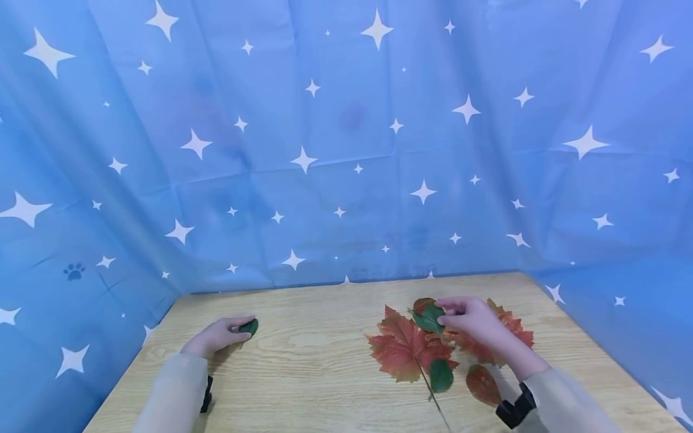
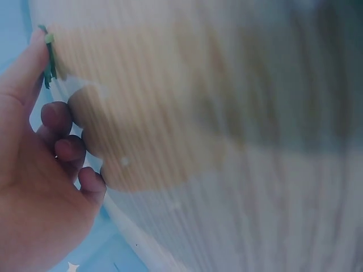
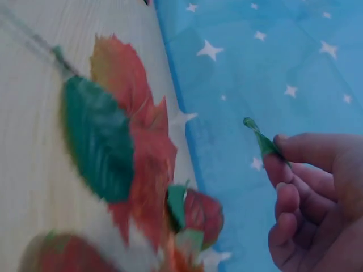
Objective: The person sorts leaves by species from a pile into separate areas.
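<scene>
On the left of the table my left hand [image 1: 219, 337] pinches a small dark green leaf [image 1: 249, 327] between thumb and fingertips. That leaf shows edge-on in the left wrist view, with the other fingers curled beside it. My right hand [image 1: 473, 325] is over the leaves at the right, thumb and forefinger pinching a green leaf [image 3: 266, 146] by its edge. Below and around that hand lie red-orange maple leaves [image 1: 397, 349], partly covered by the hand and forearm. A rounded red leaf with green [image 1: 424, 304] shows just beyond the fingertips.
Nearer the front lie another green leaf [image 1: 441, 375] and an oval red-green leaf [image 1: 483, 385], close to the right wrist. A long thin stem [image 1: 433, 394] runs toward the front edge. Blue star-patterned cloth [image 1: 346, 210] borders the wooden table [image 1: 308, 373] at back and sides.
</scene>
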The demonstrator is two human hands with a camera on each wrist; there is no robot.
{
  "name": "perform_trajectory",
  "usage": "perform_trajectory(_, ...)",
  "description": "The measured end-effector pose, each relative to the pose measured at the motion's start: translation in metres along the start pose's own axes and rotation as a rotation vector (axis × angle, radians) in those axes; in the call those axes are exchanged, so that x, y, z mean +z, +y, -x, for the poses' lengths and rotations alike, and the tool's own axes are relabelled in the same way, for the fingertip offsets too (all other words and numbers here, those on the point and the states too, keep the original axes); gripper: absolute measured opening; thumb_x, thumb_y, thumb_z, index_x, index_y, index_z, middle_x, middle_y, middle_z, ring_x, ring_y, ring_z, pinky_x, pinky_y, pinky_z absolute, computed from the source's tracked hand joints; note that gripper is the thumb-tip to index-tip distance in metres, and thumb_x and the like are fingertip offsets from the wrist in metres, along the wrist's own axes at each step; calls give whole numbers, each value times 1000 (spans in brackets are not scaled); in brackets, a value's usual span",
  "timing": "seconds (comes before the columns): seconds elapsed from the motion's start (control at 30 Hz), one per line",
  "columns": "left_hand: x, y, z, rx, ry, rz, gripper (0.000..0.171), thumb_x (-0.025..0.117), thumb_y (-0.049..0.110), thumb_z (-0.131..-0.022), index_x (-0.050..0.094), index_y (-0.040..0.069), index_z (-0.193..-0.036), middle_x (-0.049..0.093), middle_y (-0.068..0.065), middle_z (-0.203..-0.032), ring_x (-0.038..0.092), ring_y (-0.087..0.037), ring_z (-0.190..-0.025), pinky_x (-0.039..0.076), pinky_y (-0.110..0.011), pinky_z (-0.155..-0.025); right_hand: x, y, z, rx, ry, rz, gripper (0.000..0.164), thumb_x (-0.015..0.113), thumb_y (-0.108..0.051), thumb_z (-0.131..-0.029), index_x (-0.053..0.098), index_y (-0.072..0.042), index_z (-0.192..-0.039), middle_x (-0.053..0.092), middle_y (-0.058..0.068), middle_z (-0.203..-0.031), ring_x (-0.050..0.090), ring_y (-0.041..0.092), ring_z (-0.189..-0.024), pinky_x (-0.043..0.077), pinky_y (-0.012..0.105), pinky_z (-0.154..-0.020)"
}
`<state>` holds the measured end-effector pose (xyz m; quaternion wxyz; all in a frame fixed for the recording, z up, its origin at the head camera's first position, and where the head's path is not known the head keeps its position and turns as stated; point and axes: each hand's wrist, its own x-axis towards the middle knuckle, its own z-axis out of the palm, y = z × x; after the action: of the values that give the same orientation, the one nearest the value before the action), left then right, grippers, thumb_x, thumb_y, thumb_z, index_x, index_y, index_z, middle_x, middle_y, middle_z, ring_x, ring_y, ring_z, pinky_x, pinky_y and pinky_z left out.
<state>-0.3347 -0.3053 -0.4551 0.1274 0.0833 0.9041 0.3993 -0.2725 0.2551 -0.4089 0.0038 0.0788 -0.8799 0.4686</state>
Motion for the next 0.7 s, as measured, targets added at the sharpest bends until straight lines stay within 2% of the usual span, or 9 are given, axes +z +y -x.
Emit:
perform_trajectory(0.1,-1,0,2,8,-5,7,57,67,20,-93,46,4,-144,30,-33,-147,27,-52,-133,30,-59,-104,9,-12,-11,-1,12,-3,41,73,-17,-88,65,-4,-125,64,7,-91,52,23,-63,46,37,-51)
perform_trajectory(0.27,0,3,4,27,-15,-5,57,65,21,-94,45,3,-144,32,-33,-147,27,-52,-133,30,-59,-104,24,-30,-26,-7,8,16,39,73,-15,-86,66,-3,-123,66,5,-88,53,18,-62,44,31,-50)
perform_trajectory(0.37,0,2,6,12,-7,-11,57,65,21,-94,45,3,-144,34,-32,-146,29,-52,-133,30,-59,-104,34,-37,-34,-22,-18,-12,39,73,-15,-87,66,-3,-123,65,5,-84,53,20,-59,43,30,-50)
perform_trajectory(0.57,-1,1,7,5,-12,11,58,66,20,-94,44,3,-145,32,-33,-147,28,-52,-133,30,-59,-104,57,-45,-43,-59,-34,-29,31,72,-14,-88,70,-6,-118,65,3,-83,57,25,-69,47,37,-57)
perform_trajectory(0.7,1,3,3,3,-4,-10,57,66,22,-93,46,7,-144,33,-30,-147,29,-50,-134,30,-58,-105,70,-47,-49,-52,-8,-28,23,72,-12,-88,75,-9,-111,69,6,-96,59,24,-82,49,37,-62)
